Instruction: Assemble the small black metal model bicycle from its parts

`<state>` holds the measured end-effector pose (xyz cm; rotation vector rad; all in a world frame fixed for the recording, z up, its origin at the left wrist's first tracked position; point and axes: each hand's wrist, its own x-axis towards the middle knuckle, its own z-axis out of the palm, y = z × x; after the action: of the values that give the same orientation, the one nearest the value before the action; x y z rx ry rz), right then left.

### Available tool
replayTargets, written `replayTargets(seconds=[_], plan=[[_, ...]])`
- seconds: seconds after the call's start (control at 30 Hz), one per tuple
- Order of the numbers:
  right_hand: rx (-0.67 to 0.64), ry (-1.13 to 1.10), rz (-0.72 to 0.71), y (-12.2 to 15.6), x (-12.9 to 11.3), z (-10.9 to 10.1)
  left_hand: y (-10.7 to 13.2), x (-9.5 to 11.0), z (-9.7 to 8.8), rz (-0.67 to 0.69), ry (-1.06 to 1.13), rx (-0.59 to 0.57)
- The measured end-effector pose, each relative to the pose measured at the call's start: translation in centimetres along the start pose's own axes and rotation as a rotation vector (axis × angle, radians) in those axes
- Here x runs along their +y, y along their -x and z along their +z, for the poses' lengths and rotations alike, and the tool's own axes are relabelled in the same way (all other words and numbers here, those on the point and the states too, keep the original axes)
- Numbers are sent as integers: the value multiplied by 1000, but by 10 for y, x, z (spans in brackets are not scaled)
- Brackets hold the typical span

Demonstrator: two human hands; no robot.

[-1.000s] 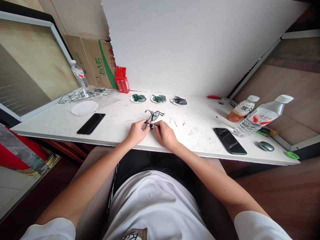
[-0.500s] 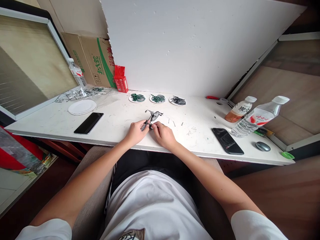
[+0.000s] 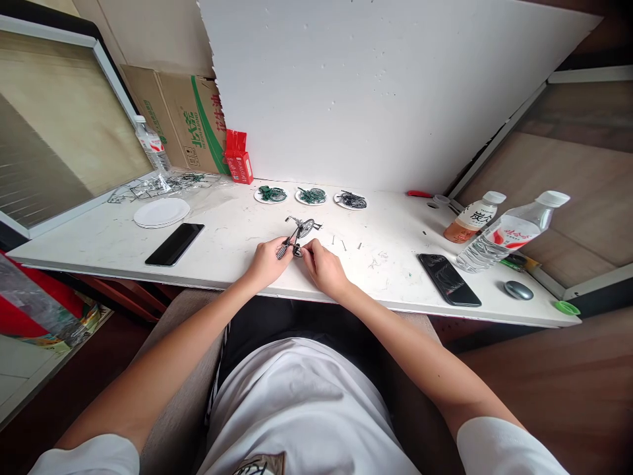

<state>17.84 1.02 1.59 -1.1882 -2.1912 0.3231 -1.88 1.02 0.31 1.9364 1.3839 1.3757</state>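
Note:
A small black model bicycle (image 3: 306, 228) is held just above the white table near its front edge, with its wheel and handlebar pointing away from me. My left hand (image 3: 270, 262) is closed on its near left part, fingers pinched together. On the other side my right hand (image 3: 324, 267) is closed too, thumb and forefinger pinched at the bicycle's near end; whether a tiny part sits between those fingertips I cannot tell. To the right of the bicycle lie a few thin pins (image 3: 344, 245) on the table.
Three white plates with green and black model parts (image 3: 312, 196) stand at the back. Stacked white plates (image 3: 161, 212) and a phone (image 3: 175, 244) lie left. Another phone (image 3: 449, 280), a mouse (image 3: 518, 289), a tea bottle (image 3: 475, 216) and a water bottle (image 3: 512, 231) are right. A red box (image 3: 239, 158) stands behind.
My right fingertips have shifted slightly away from the bicycle's near end, showing more of it. My left hand keeps its hold, and the bicycle has barely moved.

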Motion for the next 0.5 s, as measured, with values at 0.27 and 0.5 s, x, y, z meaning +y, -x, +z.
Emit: replayTargets(seconds=[0.27,0.5], plan=[[-34,61,43,-1,1,-1,1,3,-1,17,-19,-10],[6,-77,30,0,-2,-1,3,7,0,49,-17,14]])
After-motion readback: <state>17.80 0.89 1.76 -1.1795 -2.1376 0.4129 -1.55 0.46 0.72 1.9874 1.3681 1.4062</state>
